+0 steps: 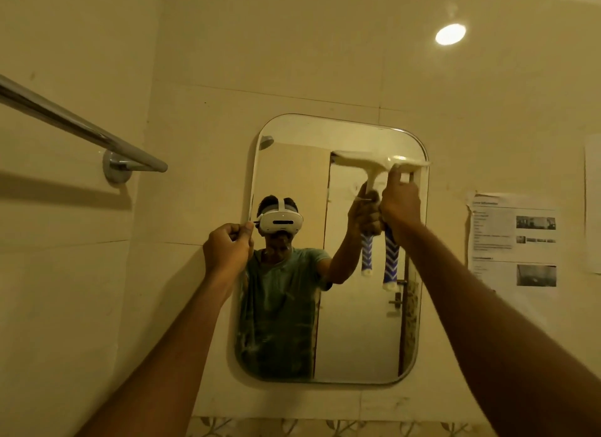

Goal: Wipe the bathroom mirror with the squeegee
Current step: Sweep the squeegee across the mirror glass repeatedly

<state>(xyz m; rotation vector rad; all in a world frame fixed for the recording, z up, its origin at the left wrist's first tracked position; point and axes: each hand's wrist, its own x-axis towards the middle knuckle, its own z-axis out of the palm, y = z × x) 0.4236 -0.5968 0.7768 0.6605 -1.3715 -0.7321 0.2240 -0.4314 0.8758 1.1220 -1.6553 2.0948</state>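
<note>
Cream tiled wall carries the mirror [357,322], its lower left glass smeared. Right hand [400,205] grips the squeegee [377,161] by the handle, forefinger reaching up to the head. The blade lies level against the upper right glass, above the fingers. Recommended: hold the blade flat with even pressure, draw straight down, overlap passes. Left hand [226,248] is curled at the mirror's left edge; any hold cannot be confirmed.

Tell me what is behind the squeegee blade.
The mirror, at its top right corner, with the reflected handle showing below. The glass directly under the squeegee is covered; the right hand hides part of the handle.
</note>
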